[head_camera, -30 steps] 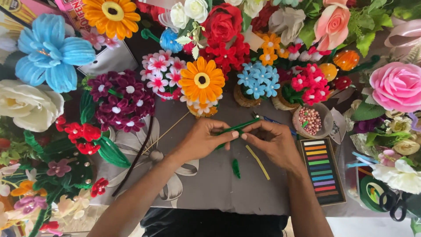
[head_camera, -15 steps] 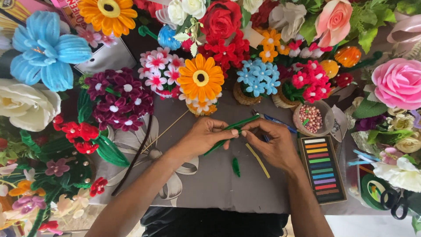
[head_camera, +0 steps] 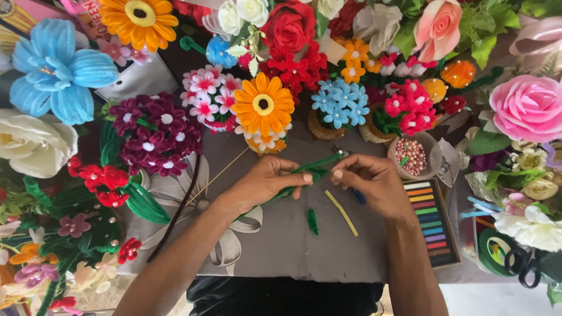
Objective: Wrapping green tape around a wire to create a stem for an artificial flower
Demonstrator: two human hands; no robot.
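Observation:
My left hand [head_camera: 270, 179] grips a green fuzzy pipe-cleaner stem [head_camera: 319, 167] that runs from under its palm up toward the right. My right hand [head_camera: 370, 180] pinches the same stem near its upper end, fingertips close to the left hand's. Both hands hover over a grey cloth with a pale flower print [head_camera: 281, 246]. A short green piece [head_camera: 312, 222] and a yellow strip [head_camera: 342, 213] lie on the cloth just below the hands. A blue-handled tool [head_camera: 358, 196] shows partly under my right hand.
Handmade flowers ring the cloth: an orange daisy [head_camera: 263, 105], blue blossoms [head_camera: 339, 104], purple flowers [head_camera: 153, 131], a pink rose [head_camera: 527, 108]. A bowl of pink beads [head_camera: 413, 155] and a box of coloured chalks [head_camera: 432, 221] sit right. Scissors [head_camera: 524, 266] lie far right.
My two hands have drawn slightly closer on the green stem and its upper end has shifted a little. Everything else lies as before.

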